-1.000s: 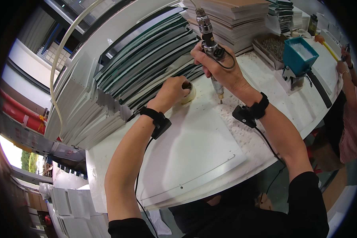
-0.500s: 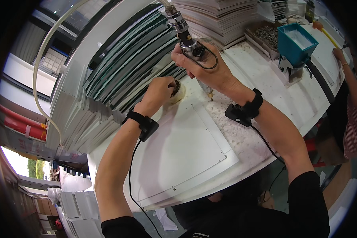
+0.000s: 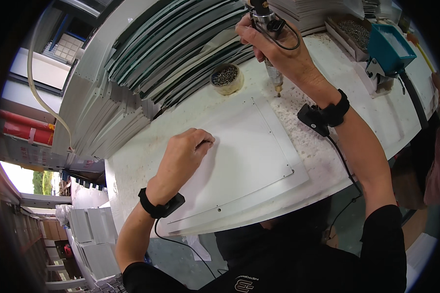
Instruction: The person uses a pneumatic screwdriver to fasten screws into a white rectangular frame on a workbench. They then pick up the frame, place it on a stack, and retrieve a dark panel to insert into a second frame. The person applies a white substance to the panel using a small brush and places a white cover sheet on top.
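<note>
My right hand (image 3: 283,49) grips an air screwdriver (image 3: 274,77) upright, its brass-coloured tip low beside the white panel's far right corner. Closed in a pinch, my left hand (image 3: 183,156) hovers over the left part of the flat white panel (image 3: 249,156); whatever its fingertips hold is too small or hidden to make out. Small holes or fasteners dot the panel's edges. Beyond my left hand, a round tub (image 3: 231,88) of small metal screws stands near the stacked sheets.
Dark, green-edged sheets (image 3: 176,49) are piled along the far left, beside white sheets (image 3: 83,112). At the far right are a box of small metal parts (image 3: 352,34) and a teal hopper (image 3: 387,51). Another person's striped sleeve (image 3: 435,180) shows at the right edge.
My left hand has left the tub of screws and moved nearer, over the panel, fingers still pinched. The whole view has shifted slightly; my right hand keeps its hold on the air screwdriver.
</note>
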`<state>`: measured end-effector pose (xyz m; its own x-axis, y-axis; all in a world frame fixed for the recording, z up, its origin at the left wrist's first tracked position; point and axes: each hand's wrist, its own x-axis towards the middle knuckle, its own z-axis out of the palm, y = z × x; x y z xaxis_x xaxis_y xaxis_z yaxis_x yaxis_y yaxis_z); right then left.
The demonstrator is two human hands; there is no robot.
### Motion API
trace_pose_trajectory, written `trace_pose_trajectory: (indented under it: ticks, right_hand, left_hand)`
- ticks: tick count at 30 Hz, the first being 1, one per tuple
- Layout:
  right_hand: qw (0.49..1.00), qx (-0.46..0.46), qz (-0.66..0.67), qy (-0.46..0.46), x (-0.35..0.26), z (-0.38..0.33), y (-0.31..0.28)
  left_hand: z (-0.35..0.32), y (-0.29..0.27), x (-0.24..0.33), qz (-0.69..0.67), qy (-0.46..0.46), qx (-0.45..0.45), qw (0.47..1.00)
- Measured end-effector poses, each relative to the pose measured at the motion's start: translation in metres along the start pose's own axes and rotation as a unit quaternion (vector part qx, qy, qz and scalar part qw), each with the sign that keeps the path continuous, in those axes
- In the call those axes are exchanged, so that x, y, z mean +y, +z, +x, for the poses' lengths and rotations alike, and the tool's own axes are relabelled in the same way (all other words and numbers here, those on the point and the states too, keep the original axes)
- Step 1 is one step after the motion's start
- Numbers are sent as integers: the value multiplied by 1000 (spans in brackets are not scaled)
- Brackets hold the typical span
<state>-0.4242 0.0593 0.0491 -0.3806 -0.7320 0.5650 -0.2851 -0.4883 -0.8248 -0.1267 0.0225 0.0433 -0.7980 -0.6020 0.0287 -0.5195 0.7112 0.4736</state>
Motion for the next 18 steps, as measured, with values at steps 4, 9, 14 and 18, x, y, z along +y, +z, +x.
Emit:
trace_pose_trajectory:
  ticks: [4,9,14,18]
  right_hand:
    - [1000,18,-5,16,-1,-5,9]
    - [998,39,-44,29,-1,-7,21]
    - [998,62,-27,-5,-25,-3,27]
    - [998,40,45,0,-69,-5,29]
  left_hand:
    - [-29,13,-9,-20,-7,28,999]
    - [-41,19,-23,-31,24,72,997]
    - [-48,13,-32,-97,-67,77,990]
    - [-61,14,-43,-151,-63,114,980]
